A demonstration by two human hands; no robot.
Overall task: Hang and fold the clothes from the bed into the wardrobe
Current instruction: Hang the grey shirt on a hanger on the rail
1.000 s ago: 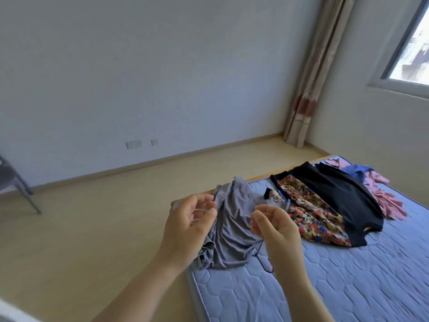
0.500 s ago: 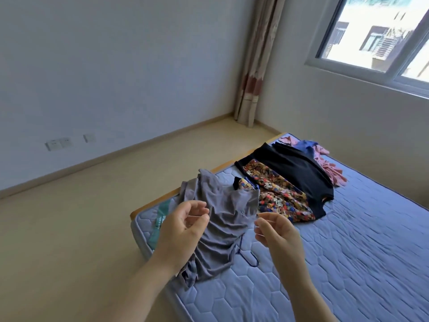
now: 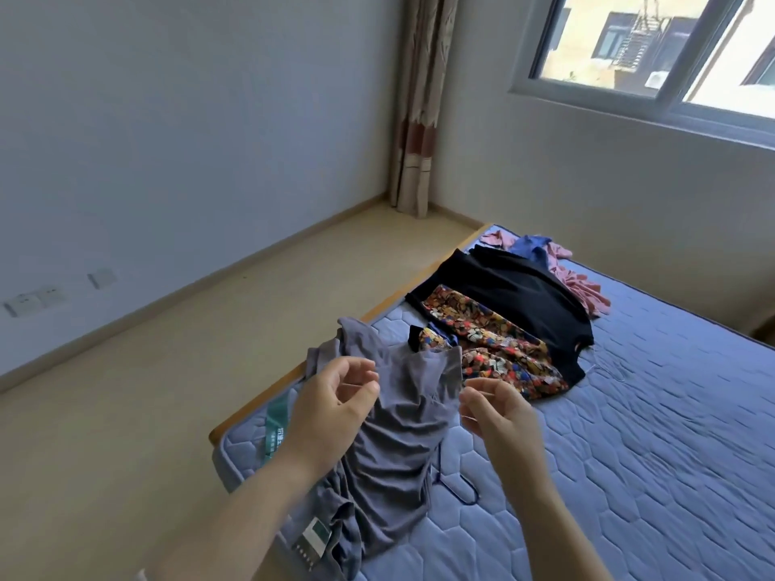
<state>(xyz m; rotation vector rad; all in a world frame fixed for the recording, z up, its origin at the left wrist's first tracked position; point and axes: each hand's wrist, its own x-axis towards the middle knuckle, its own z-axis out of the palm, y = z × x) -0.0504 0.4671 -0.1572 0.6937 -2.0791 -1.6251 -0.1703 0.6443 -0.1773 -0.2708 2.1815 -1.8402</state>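
Observation:
A grey top lies crumpled on the near corner of the blue mattress, with a dark hanger hook poking out from its right side. My left hand and my right hand hover just above the top, a short way apart. On both, the fingers are curled and the thumb and forefinger pinch a thin pale thread that is barely visible. Beyond lie a floral garment, a black top, and pink and blue clothes. No wardrobe is in view.
The bed's wooden edge borders bare beige floor on the left. A curtain hangs in the far corner, and a window sits above the bed's far side. Wall sockets are low on the left wall.
My view has swung right and up, bringing in the window and more of the mattress. My hands have drawn slightly further apart above the grey top, keeping the same pinch.

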